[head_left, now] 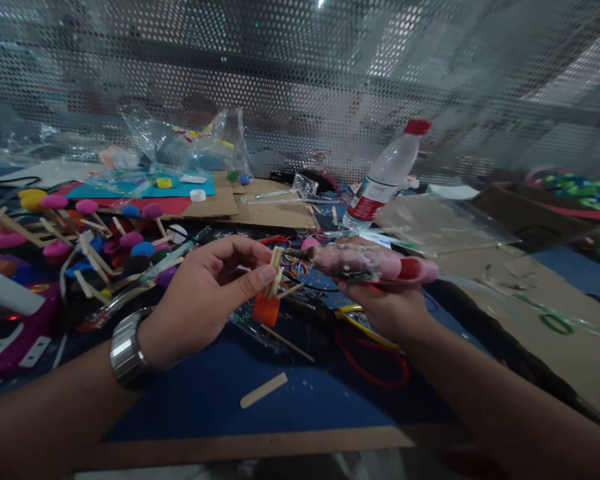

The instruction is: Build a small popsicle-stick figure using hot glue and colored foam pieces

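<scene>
Between thumb and fingers, my left hand (215, 293) pinches a small bundle of wooden craft sticks (276, 270). An orange bottle cap (266, 311) hangs at the lower end of the sticks. My right hand (387, 303) is wrapped round a pink glue gun (375, 262), its body smeared with whitish residue. The gun's nozzle points left, close to the top of the sticks; whether they touch I cannot tell. Below the hands, a loose craft stick (264, 391) lies on the blue table (195, 407), with a thin stick (287, 343) behind it.
Left stand several stick pieces with coloured caps (130, 240) and a purple device (20, 333). A leaning plastic bottle (383, 180), cardboard (265, 203) and clear bags (195, 143) lie toward the perforated metal screen (280, 73). A box (525, 210) stands right; a red loop (375, 373) lies near my right wrist.
</scene>
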`<state>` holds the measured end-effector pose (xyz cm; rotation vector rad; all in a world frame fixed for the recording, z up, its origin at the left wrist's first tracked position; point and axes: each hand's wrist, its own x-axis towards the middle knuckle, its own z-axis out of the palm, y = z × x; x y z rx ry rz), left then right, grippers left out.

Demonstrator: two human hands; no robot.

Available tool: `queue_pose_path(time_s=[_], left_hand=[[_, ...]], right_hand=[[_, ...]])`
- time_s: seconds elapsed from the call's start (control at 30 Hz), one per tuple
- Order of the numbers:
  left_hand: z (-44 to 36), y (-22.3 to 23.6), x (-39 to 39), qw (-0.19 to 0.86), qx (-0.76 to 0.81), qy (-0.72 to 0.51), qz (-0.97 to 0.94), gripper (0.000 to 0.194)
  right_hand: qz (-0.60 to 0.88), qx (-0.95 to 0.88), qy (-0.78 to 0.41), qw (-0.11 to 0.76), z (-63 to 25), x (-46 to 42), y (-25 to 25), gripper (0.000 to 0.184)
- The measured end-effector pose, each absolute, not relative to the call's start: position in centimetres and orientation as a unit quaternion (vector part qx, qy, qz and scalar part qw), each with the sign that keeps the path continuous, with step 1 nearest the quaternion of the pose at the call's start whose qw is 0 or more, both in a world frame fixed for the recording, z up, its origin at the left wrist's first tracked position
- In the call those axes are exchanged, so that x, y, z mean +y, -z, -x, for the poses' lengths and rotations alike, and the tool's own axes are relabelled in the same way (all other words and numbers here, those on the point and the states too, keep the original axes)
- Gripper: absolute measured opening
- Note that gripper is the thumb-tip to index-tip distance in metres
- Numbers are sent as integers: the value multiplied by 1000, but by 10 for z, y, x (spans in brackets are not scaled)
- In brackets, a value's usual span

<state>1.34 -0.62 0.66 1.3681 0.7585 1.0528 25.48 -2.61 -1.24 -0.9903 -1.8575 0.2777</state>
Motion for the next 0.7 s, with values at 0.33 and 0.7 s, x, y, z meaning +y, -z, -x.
queue_pose_path(time_s=[0.33, 0.7], left_hand=[[-16, -9, -6, 584, 331, -456, -584, 12], [-14, -10, -7, 576, 340, -457, -586, 14]], right_hand=[[422, -768, -120, 467, -255, -27, 9, 33], [428, -782, -88, 445, -254, -28, 6, 29]])
